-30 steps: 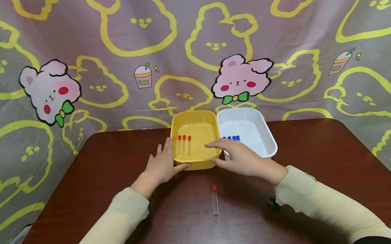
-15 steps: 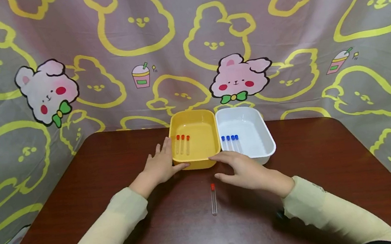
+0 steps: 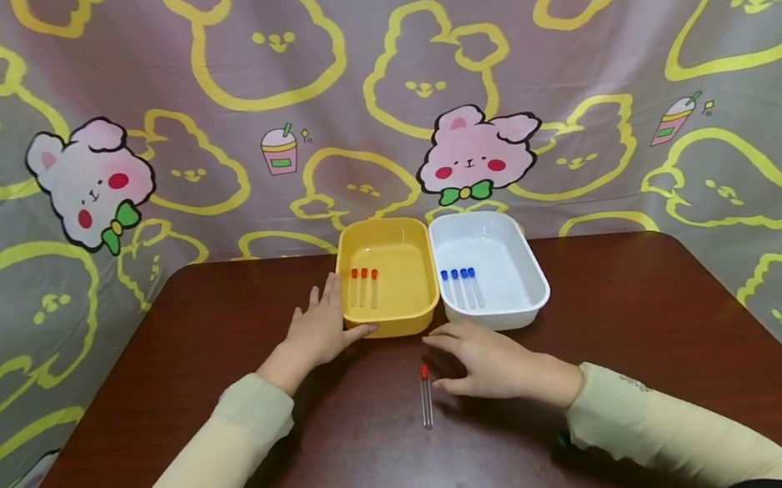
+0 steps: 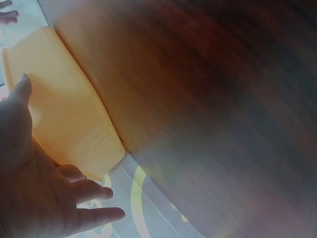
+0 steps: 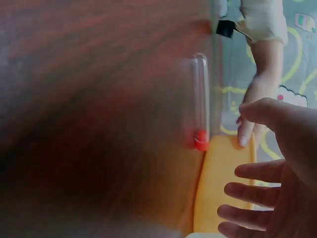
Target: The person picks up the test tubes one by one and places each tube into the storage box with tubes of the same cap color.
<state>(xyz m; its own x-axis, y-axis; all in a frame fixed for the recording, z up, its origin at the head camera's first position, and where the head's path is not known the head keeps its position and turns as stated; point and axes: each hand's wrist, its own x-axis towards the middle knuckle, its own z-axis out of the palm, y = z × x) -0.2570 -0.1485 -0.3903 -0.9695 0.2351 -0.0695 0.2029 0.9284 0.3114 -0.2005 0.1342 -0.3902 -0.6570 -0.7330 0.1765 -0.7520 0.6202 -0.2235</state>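
My left hand [image 3: 315, 331] rests against the left side and front corner of the yellow bin [image 3: 414, 323], thumb along its front and fingers spread. Over the table, my right hand [image 3: 488, 360] is held with fingers apart and holds nothing; its thumb and fingertips are just right of a clear test tube [image 3: 425, 399] with a red cap. That tube lies with its cap toward the bins. In the right wrist view the red cap [image 5: 201, 141] appears left of the fingers. Several red-capped tubes [image 3: 365, 290] lie inside the yellow bin, side by side.
A white bin [image 3: 507, 260] stands against the right side of the yellow one, with several blue-capped tubes [image 3: 462, 288] in it. Both sit at the back of the dark brown table [image 3: 366, 484], before a patterned cloth [image 3: 342, 116]. A small dark object lies under the right sleeve.
My right hand has drawn back from over the bins toward me, down to beside the loose test tube, uncovering the blue-capped tubes. The left hand stays at the yellow bin.
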